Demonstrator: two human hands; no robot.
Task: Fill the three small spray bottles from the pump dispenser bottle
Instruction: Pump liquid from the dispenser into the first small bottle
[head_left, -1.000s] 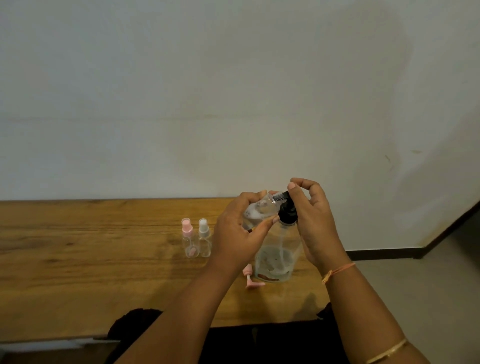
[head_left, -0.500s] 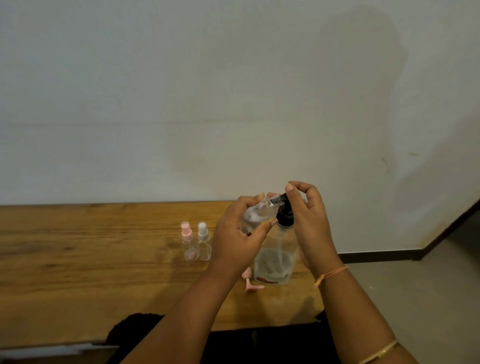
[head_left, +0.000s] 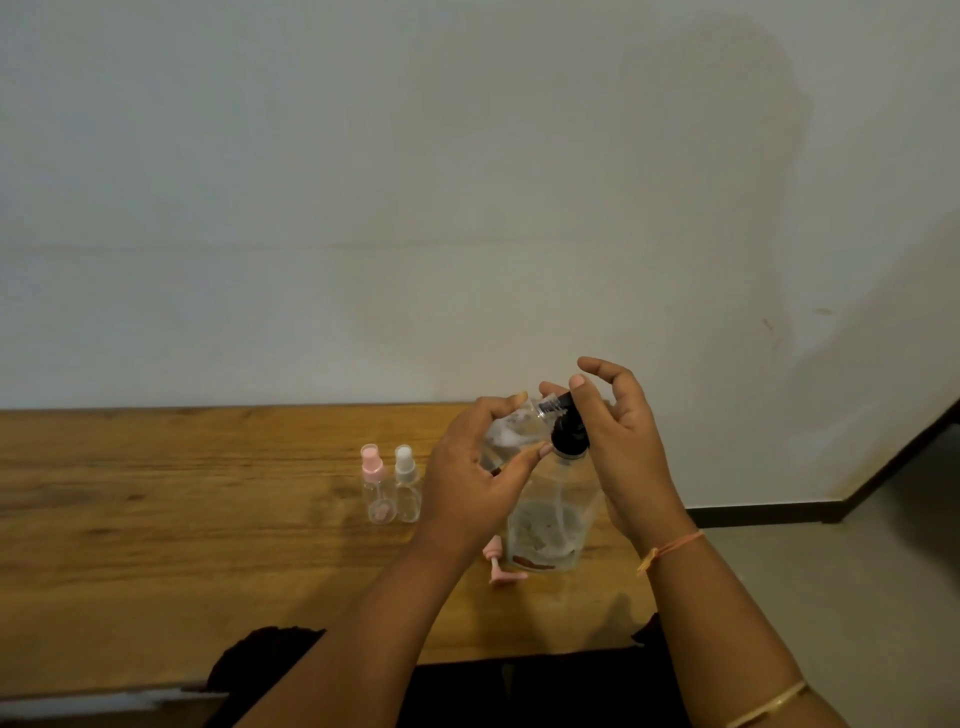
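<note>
A clear pump dispenser bottle (head_left: 549, 525) with a black pump head (head_left: 569, 434) stands on the wooden table (head_left: 156, 519). My left hand (head_left: 475, 478) grips an uncapped small clear spray bottle (head_left: 511, 434), tilted with its mouth at the pump nozzle. My right hand (head_left: 621, 447) sits at the pump head, thumb on the black top, fingers curled above. Two capped small spray bottles stand to the left: one with a pink cap (head_left: 375, 488), one with a white cap (head_left: 406, 486). A loose pink spray cap (head_left: 500, 564) lies on the table beside the dispenser's base.
The table ends just right of the dispenser, with grey floor (head_left: 831, 597) beyond. A pale wall (head_left: 467, 208) rises behind the table. A dark garment (head_left: 270, 654) shows at the table's near edge.
My right hand's fingers have lifted and spread a little above the pump head. The view has shifted slightly; the bottles on the table have not moved.
</note>
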